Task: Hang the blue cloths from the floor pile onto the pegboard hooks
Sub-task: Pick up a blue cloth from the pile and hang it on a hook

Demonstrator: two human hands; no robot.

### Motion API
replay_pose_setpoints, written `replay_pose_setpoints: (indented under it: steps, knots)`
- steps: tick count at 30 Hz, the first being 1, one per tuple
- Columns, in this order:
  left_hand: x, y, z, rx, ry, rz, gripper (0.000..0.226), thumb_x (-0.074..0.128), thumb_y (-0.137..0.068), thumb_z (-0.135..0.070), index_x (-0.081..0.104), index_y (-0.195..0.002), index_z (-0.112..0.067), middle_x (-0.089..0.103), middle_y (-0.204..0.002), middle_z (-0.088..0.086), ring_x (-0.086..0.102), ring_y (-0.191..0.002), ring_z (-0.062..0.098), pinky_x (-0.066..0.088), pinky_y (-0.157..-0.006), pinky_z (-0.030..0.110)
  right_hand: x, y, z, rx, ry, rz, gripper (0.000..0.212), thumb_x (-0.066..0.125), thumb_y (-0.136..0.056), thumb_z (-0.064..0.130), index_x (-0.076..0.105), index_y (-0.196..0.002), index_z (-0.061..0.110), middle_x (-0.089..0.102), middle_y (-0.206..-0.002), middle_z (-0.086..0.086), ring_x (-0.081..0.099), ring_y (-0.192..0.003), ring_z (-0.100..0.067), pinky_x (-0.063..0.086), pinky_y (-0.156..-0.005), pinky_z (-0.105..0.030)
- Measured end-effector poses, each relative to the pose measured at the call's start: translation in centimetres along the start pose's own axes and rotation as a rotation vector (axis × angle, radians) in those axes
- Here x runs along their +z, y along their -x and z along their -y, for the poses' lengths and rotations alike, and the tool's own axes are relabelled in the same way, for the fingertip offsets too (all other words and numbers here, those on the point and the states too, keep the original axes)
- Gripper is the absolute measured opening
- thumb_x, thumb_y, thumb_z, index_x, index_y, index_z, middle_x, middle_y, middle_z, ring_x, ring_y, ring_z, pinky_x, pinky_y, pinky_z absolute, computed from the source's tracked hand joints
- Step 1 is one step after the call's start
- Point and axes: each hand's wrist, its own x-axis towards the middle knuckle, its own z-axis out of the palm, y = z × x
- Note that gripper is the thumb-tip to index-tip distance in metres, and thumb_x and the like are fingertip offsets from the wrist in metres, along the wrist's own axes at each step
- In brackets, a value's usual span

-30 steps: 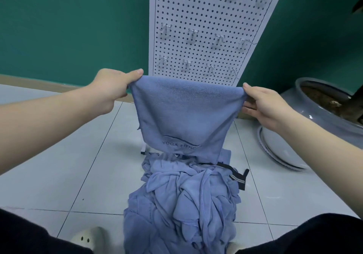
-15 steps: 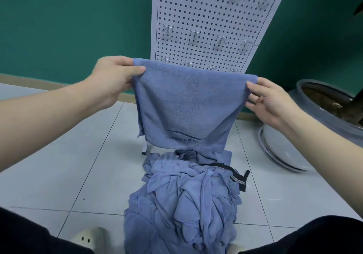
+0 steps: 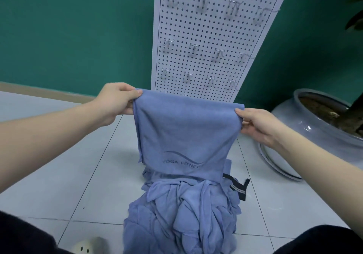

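A blue cloth (image 3: 184, 134) printed with "YOGA FITNESS" hangs stretched between my hands. My left hand (image 3: 114, 102) pinches its upper left corner and my right hand (image 3: 259, 124) pinches its upper right corner. Its lower edge meets the pile of blue cloths (image 3: 182, 216) heaped on the tiled floor in front of me. Behind the cloth stands the white pegboard (image 3: 212, 37), leaning against the green wall, with several bare metal hooks (image 3: 194, 47) in rows. The cloth's top edge covers the board's lowest part.
A large grey plant pot (image 3: 314, 128) on a saucer stands on the floor to the right of the pegboard. A black strap (image 3: 238, 187) pokes out of the pile's right side. My dark-clad knees fill the bottom corners, and a pale shoe (image 3: 88, 247) shows at bottom left.
The cloth rose a little between my hands, then the view tilted upward, so more of the pegboard and its upper hooks shows. Both hands keep their hold on the corners.
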Motion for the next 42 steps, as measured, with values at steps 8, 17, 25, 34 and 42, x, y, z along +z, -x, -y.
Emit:
replay_pose_setpoints:
  steps: [8, 17, 25, 34, 42]
  knots:
    - [1.5, 1.7, -1.8, -0.038, 0.062, -0.087, 0.028, 0.064, -0.101, -0.023, 0.051, -0.078, -0.016, 0.064, -0.085, 0.009, 0.065, -0.063, 0.019, 0.058, -0.05, 0.028, 2.9, 1.4, 0.9, 0.079, -0.017, -0.078, 0.007, 0.063, -0.101, 0.012, 0.068, -0.1, 0.007, 0.074, -0.093, -0.008, 0.071, -0.073, -0.018, 0.057, -0.069, -0.034]
    - [5.4, 4.9, -4.4, 0.143, 0.007, -0.056, 0.024, 0.078, -0.09, -0.022, 0.063, -0.079, -0.005, 0.072, -0.082, 0.012, 0.068, -0.067, 0.026, 0.061, -0.056, 0.036, 7.4, 4.0, 3.2, -0.043, -0.04, -0.061, 0.013, 0.06, -0.103, 0.013, 0.07, -0.098, 0.005, 0.075, -0.099, -0.013, 0.072, -0.08, -0.022, 0.062, -0.066, -0.031]
    - [7.7, 7.6, -5.4, 0.239, -0.034, 0.009, 0.023, 0.08, -0.088, -0.022, 0.068, -0.08, -0.004, 0.074, -0.075, 0.018, 0.068, -0.064, 0.019, 0.064, -0.065, 0.049, 11.3, 7.8, 3.5, -0.225, -0.02, 0.094, 0.022, 0.058, -0.104, 0.01, 0.074, -0.102, -0.005, 0.078, -0.104, -0.018, 0.076, -0.091, -0.022, 0.06, -0.066, -0.027]
    - [8.2, 8.4, -4.8, 0.349, -0.126, 0.283, 0.024, 0.056, -0.104, -0.022, 0.079, -0.107, -0.024, 0.078, -0.103, -0.005, 0.072, -0.103, 0.021, 0.057, -0.097, 0.049, 11.5, 7.4, 3.1, -0.354, 0.0, 0.079, 0.027, 0.058, -0.105, 0.016, 0.075, -0.102, -0.005, 0.078, -0.102, -0.019, 0.077, -0.099, -0.029, 0.063, -0.081, -0.032]
    - [7.2, 7.2, -4.7, 0.449, -0.291, 0.334, 0.029, 0.056, -0.102, -0.011, 0.073, -0.107, -0.034, 0.062, -0.116, -0.01, 0.056, -0.095, -0.011, 0.04, -0.088, 0.015, 11.0, 5.9, 2.9, -0.443, 0.144, -0.02, 0.041, 0.06, -0.101, 0.031, 0.063, -0.09, -0.009, 0.066, -0.084, -0.03, 0.065, -0.081, -0.045, 0.06, -0.081, -0.048]
